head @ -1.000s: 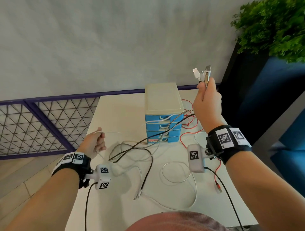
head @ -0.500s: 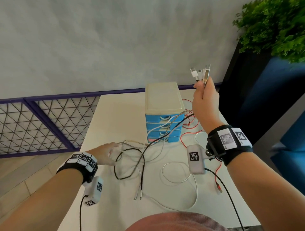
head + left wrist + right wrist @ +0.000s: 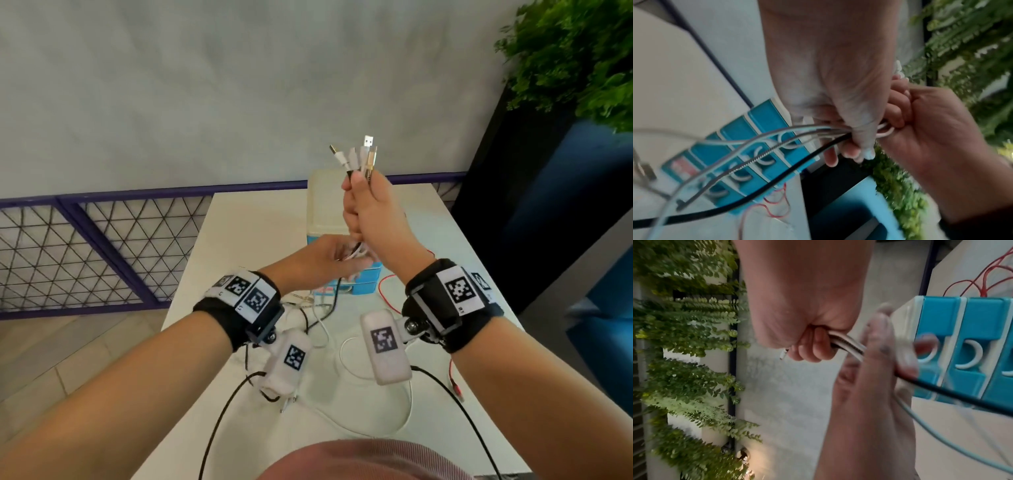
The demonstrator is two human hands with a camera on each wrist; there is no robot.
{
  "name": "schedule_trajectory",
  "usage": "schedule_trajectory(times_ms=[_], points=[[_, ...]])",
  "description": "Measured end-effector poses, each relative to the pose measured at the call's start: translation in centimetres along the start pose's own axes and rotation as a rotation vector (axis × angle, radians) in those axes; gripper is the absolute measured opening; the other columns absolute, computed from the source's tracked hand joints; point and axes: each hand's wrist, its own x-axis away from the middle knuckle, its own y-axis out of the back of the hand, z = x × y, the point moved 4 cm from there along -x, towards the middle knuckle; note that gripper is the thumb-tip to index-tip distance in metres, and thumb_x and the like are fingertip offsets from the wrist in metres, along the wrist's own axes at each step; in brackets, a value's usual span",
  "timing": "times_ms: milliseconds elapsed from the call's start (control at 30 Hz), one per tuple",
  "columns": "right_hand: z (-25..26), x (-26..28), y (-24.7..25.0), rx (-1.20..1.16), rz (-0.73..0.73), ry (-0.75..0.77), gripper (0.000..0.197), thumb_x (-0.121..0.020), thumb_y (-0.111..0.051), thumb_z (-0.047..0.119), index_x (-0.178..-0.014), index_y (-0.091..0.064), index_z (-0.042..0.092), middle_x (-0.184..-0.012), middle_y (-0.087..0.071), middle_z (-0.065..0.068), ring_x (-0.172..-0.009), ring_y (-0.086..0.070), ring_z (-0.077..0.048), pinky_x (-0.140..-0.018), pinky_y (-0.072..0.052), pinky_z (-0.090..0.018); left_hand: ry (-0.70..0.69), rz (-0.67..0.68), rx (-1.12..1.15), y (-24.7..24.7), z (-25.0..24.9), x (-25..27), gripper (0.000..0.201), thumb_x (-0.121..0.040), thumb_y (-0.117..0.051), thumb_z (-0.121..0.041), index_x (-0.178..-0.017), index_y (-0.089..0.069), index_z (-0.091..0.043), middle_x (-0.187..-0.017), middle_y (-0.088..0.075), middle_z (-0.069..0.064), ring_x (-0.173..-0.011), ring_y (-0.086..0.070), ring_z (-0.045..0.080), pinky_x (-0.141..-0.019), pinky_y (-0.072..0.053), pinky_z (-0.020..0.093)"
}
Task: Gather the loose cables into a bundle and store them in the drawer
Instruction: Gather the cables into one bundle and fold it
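My right hand (image 3: 358,209) is raised in a fist in front of the drawer unit, gripping the cable bundle (image 3: 359,161); several USB plugs stick up out of it. In the right wrist view its fingers (image 3: 813,352) curl round the white and braided cables (image 3: 849,345). Directly beneath the fist, my left hand (image 3: 346,262) grips the same cables where they hang down. The left wrist view shows white, braided and black cables (image 3: 797,134) running under its fingers (image 3: 857,146). The drawer unit (image 3: 323,202) has a cream top and blue drawers (image 3: 962,337), all closed.
Cable lengths trail on the white table (image 3: 253,222): a white loop (image 3: 342,356) in front of me and a red wire (image 3: 385,294) at the right. A purple mesh railing (image 3: 102,246) stands left of the table, a plant (image 3: 575,58) at the far right.
My left hand has come up off the table and moved right, and now grips the cables under my right fist. The right hand has shifted left, in front of the drawer unit.
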Motion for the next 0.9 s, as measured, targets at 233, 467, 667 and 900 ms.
schedule_trajectory(times_ms=[233, 467, 667, 900], points=[[0.0, -0.6, 3.8, 0.031, -0.181, 0.016, 0.029, -0.105, -0.029, 0.025, -0.081, -0.045, 0.018, -0.057, -0.036, 0.005, -0.037, -0.031, 0.000, -0.037, -0.026, -0.017, 0.428, 0.339, -0.663, 0.9, 11.0, 3.8, 0.037, -0.097, -0.039, -0.045, -0.113, -0.052, -0.015, -0.128, -0.041, 0.009, -0.119, -0.043, 0.028, -0.105, -0.034, 0.038], [-0.6, 0.5, 2.4, 0.135, -0.036, 0.043, 0.028, -0.105, -0.029, 0.024, -0.084, -0.047, 0.017, -0.055, -0.036, 0.009, -0.039, -0.032, 0.000, -0.040, -0.029, -0.016, 0.776, 0.490, -0.988, 3.6, 14.6, 6.3, 0.023, -0.084, -0.060, -0.035, -0.099, -0.067, -0.019, -0.101, -0.062, 0.003, -0.095, -0.059, 0.022, -0.085, -0.047, 0.028], [1.7, 0.1, 3.9, 0.011, -0.059, 0.056, 0.031, -0.105, -0.029, 0.019, -0.080, -0.045, 0.015, -0.054, -0.031, 0.006, -0.036, -0.028, 0.001, -0.036, -0.025, -0.013, 0.815, -0.130, -0.793, 11.3, 15.0, 6.0, 0.024, -0.088, -0.062, -0.006, -0.110, -0.059, 0.001, -0.111, -0.067, 0.019, -0.099, -0.066, 0.033, -0.078, -0.053, 0.035], [0.5, -0.2, 2.5, 0.122, 0.015, 0.060, 0.031, -0.105, -0.029, 0.020, -0.079, -0.045, 0.016, -0.054, -0.032, 0.006, -0.035, -0.029, -0.001, -0.036, -0.027, -0.014, 0.334, -0.863, -0.635, 18.9, 8.3, 3.6, 0.008, -0.089, -0.042, -0.003, -0.095, -0.043, -0.009, -0.082, -0.053, 0.014, -0.072, -0.051, 0.032, -0.063, -0.043, 0.040]])
